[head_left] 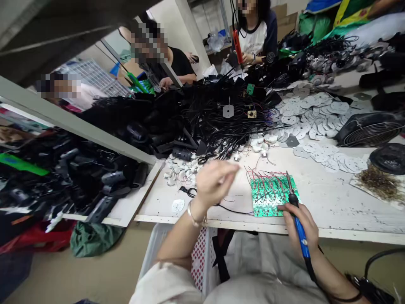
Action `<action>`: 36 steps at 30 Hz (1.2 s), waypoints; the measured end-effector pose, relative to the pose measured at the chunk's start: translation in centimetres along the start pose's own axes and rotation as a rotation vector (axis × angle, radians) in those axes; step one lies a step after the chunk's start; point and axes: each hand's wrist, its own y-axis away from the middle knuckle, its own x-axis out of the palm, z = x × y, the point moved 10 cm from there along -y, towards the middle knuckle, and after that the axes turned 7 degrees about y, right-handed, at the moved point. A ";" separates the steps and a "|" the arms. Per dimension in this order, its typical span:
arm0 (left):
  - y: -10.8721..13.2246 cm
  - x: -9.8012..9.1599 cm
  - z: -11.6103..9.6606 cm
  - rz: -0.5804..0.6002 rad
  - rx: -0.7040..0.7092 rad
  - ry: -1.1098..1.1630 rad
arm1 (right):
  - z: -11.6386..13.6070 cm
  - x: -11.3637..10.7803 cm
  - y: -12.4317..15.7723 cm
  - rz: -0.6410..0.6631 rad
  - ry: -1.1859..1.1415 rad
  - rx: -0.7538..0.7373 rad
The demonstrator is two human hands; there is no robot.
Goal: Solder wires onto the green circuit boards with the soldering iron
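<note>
My right hand (300, 228) is wrapped round the blue handle of a soldering iron (299, 230), its metal tip pointing away from me over the right part of a green circuit board panel (257, 209). Thin red and black wires (268, 174) stick out from the panel's far side and lie across it. My left hand (215, 181) is raised above the table left of the panel, thumb and fingertips pinched together. Whatever may be between those fingertips is too small to make out. Small white parts with thin wires (259, 145) lie beyond the panel.
Black cables (218, 126) are heaped across the back. Flat whitish plates (322, 114), a black fan with a grille (373, 131) and a pad of brown shavings (384, 183) lie to the right. A metal post (79, 122) crosses the left. Several people sit opposite.
</note>
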 end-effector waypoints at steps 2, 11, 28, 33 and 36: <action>2.9 2.5 -1.6 0.211 0.031 0.052 | 1.4 0.1 -0.7 0.016 0.024 -0.086; 9.5 6.9 -1.8 0.153 -0.175 0.337 | 5.5 2.3 -1.9 0.083 0.227 -0.364; 12.2 8.0 2.1 -0.080 -0.615 0.640 | 3.5 5.2 -2.9 0.127 -0.128 -0.050; 14.1 10.2 3.6 -0.083 -0.860 0.885 | 2.7 5.5 -2.7 0.071 -0.178 0.035; 12.8 8.9 3.2 -0.042 -0.743 0.704 | 2.3 5.6 -2.5 0.085 -0.152 0.058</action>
